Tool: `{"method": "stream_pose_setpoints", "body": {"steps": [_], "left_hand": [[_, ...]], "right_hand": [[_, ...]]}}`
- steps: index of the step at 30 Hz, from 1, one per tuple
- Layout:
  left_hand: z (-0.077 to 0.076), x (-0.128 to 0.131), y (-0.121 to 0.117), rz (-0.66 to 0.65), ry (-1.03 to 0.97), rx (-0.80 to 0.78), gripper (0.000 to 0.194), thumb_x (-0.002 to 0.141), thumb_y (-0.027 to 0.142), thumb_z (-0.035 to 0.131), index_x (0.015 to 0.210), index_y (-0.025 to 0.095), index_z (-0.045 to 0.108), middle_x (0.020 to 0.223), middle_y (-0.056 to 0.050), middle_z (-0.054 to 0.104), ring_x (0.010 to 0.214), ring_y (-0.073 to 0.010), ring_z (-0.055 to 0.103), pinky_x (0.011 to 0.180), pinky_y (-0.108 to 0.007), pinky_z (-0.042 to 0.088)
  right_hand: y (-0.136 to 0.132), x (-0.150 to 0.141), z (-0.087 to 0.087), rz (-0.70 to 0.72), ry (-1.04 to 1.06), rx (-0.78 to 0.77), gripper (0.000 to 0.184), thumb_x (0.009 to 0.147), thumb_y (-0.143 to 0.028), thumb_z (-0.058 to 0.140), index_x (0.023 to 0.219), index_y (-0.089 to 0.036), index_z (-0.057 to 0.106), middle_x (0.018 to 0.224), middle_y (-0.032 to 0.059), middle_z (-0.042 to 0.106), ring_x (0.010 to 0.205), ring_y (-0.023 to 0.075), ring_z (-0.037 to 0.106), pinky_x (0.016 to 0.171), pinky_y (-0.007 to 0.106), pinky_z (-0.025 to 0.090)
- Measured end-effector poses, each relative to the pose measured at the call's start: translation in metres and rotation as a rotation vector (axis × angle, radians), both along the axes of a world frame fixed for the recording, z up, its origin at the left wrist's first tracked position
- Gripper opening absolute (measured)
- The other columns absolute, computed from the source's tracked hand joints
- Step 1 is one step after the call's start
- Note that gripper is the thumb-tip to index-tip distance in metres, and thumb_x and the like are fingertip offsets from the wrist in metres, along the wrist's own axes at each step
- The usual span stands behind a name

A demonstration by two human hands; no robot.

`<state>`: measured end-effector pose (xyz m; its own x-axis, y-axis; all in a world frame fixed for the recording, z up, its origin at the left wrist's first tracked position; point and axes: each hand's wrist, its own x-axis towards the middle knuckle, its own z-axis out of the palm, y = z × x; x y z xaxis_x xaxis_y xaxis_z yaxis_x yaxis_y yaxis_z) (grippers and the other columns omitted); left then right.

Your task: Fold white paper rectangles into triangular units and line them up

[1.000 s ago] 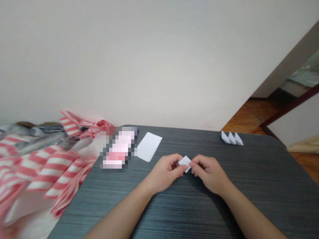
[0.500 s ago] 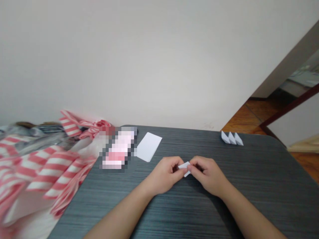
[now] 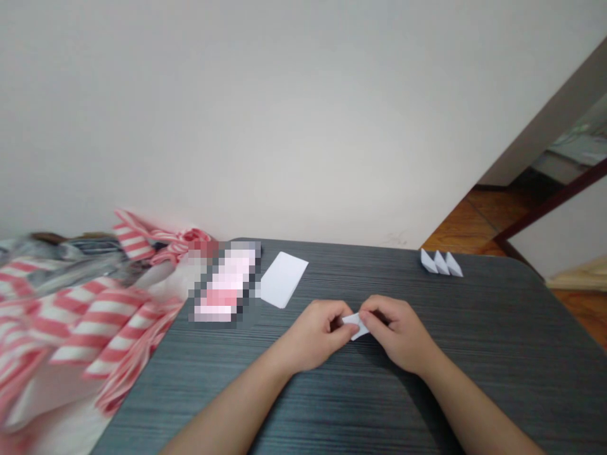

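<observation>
A small folded piece of white paper (image 3: 359,327) is held between my two hands above the dark table. My left hand (image 3: 320,335) pinches its left side between thumb and fingers. At its upper right edge, my right hand (image 3: 396,332) grips it with thumb and forefinger; those fingertips hide part of the folds. Beyond my left hand lies flat white paper (image 3: 284,280), perhaps a small stack. Three folded white paper pieces (image 3: 441,263) with pointed tips stand side by side at the table's far right.
A pixelated, blurred-out pink and white item (image 3: 226,282) lies at the table's left edge. Red-and-white striped cloth (image 3: 104,316) is heaped left of the table (image 3: 303,411). A pale wall (image 3: 303,126) rises behind it, and wooden floor (image 3: 493,212) shows at the right.
The folded paper has tilted slightly and sits a little lower and more to the right. My right fingertips have shifted to its upper edge. Nothing else has moved.
</observation>
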<state>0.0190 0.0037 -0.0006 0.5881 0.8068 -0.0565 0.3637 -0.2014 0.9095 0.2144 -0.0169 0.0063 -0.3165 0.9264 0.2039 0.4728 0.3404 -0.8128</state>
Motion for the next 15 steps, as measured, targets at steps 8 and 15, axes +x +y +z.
{"method": "stream_pose_setpoints", "body": {"steps": [8,15], "left_hand": [[-0.0008,-0.0004,0.0004,-0.002,0.006,0.015,0.024,0.089,0.029,0.055,0.07,0.015,0.057,0.062,0.004,0.048,0.06,-0.0099,0.042,0.054,-0.022,0.028],[0.0028,0.0,0.0004,-0.008,0.01,0.026,0.024,0.089,0.029,0.055,0.07,0.015,0.058,0.062,0.004,0.048,0.059,-0.0098,0.042,0.054,-0.022,0.028]], "right_hand": [[0.0007,-0.0002,-0.0015,-0.016,0.024,-0.067,0.016,0.091,-0.02,0.053,0.077,-0.018,0.061,0.068,-0.0003,0.061,0.064,0.0143,0.055,0.061,0.024,0.041],[0.002,-0.0004,-0.0031,-0.03,-0.017,-0.033,0.017,0.092,-0.019,0.052,0.076,-0.018,0.059,0.068,-0.0003,0.06,0.064,0.0143,0.055,0.062,0.024,0.04]]}}
